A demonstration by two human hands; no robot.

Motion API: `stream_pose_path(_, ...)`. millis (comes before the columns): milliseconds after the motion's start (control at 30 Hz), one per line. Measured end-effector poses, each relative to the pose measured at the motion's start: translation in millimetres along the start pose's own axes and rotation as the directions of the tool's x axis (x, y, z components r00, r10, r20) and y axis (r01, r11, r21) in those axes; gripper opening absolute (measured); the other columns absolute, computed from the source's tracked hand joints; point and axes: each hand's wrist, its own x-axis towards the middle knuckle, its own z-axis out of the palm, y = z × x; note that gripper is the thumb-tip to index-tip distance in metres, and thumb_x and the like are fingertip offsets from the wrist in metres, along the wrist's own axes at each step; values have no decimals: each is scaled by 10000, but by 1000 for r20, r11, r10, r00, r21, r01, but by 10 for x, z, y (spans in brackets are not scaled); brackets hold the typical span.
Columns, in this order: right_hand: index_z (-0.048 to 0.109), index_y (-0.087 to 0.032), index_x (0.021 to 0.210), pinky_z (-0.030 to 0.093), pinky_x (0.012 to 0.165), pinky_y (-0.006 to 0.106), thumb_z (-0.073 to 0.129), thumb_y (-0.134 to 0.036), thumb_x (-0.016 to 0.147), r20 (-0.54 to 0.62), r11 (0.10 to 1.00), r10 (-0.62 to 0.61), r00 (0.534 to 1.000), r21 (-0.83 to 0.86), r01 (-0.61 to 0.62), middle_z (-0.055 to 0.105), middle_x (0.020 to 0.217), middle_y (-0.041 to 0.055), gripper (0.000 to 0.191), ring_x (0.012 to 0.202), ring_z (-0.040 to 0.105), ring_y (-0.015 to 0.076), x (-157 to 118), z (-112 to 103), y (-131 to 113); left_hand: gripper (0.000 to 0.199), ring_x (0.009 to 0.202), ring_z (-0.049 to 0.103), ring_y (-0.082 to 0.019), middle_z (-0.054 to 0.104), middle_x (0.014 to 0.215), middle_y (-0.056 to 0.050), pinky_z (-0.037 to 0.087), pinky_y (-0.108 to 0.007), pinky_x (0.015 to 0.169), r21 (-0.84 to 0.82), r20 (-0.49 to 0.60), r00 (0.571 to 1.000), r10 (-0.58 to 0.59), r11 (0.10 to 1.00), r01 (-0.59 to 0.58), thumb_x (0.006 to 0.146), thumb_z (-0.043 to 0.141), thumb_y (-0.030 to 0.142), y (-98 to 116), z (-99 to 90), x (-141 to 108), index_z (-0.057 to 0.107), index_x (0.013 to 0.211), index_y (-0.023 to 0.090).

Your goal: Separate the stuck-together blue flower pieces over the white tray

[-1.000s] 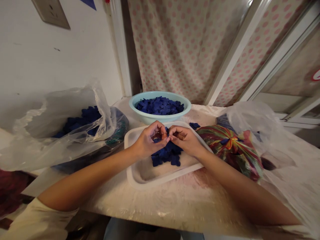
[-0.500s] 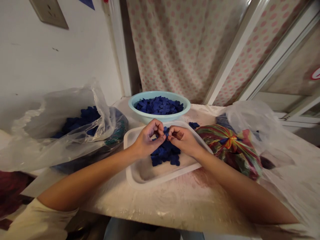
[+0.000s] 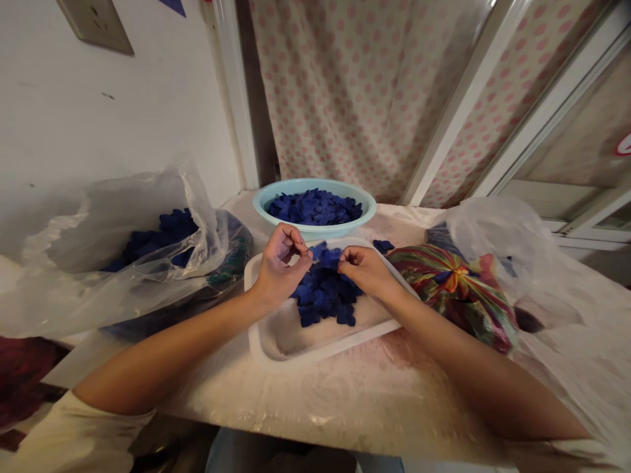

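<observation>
My left hand (image 3: 280, 266) hangs curled over the left end of a white plastic tray (image 3: 276, 348), its fingertips beside a small blue felt-like piece (image 3: 319, 251). My right hand (image 3: 362, 269) rests at the right edge of a heap of blue pieces (image 3: 323, 295) in the tray. Its fingers are curled toward the heap. Whether either hand pinches a small piece, I cannot tell. Behind the tray stands a pale blue bowl (image 3: 315, 231) full of similar pieces.
A clear plastic bag (image 3: 158, 240) holding blue pieces sits on the left, over a dark basin. On the right lies a multicoloured bundle (image 3: 453, 295) beside crumpled plastic. Loose blue pieces (image 3: 383, 246) lie on the plastic-covered table (image 3: 315, 394). A polka-dot curtain hangs behind.
My hands have moved apart. The left hand has lifted back toward the upper left, and the right hand has dropped lower over the heap. The blue pieces now spread further toward the tray's far rim.
</observation>
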Motion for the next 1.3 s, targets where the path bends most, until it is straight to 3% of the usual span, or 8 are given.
stream_pose_path(133,422,-188,531,284,509,249,485,-196,592,-69,992,9,998,-124,-17,408,529,-41,88,523,378,103,40,-24,59,263,608,448,-72,450,705,34,407,-213,563,-9,-57,997,59,998,-59,687,642,117,-20,-25,2,403,763,197)
stream_pose_path(200,414,-195,614,310,532,249,493,-161,581,-162,992,-32,986,-122,12,424,586,-42,92,555,406,110,54,-19,95,256,605,448,-71,449,702,36,403,-213,563,-7,-46,998,47,999,-47,687,634,114,-22,-20,5,404,765,195)
stream_pose_path(333,386,-212,782,377,613,244,504,-106,599,-358,971,-231,905,-33,235,446,774,-21,242,689,467,117,17,11,77,257,577,437,-62,441,650,55,387,-197,561,58,35,999,-20,998,18,670,611,81,-30,18,7,398,765,189)
stream_pose_path(433,443,-205,769,397,657,249,492,-124,701,-222,922,-370,902,32,386,469,756,-11,117,707,479,119,-69,38,-20,246,567,436,-51,442,647,60,385,-180,557,114,135,990,-37,993,22,678,590,64,-55,40,-1,399,776,184)
stream_pose_path(533,511,-188,754,409,684,258,516,-157,756,-20,913,-403,915,56,403,518,753,6,32,720,503,126,-135,62,-82,235,593,464,-50,463,673,53,406,-179,587,112,226,974,-9,994,-16,700,587,79,-77,41,-15,398,792,185)
stream_pose_path(600,538,-183,758,415,707,262,538,-193,779,31,915,-397,917,87,393,539,764,12,23,743,516,129,-147,70,-81,225,610,477,-51,478,692,45,416,-182,608,100,265,964,5,994,-32,715,589,94,-83,35,-25,400,797,185)
stream_pose_path(933,560,-182,715,451,668,257,681,-396,689,67,917,-236,970,345,199,567,721,6,247,667,530,115,-129,44,-102,144,668,539,-74,531,741,16,449,-204,647,50,342,940,-15,999,-2,780,541,129,-51,-4,-66,432,853,189)
stream_pose_path(1300,577,-179,695,451,635,249,705,-417,654,97,925,-201,975,347,156,562,695,-1,273,640,519,108,-135,39,-117,203,613,483,-60,508,744,20,424,-186,580,109,346,936,57,989,-100,730,571,107,-65,4,-76,422,842,189)
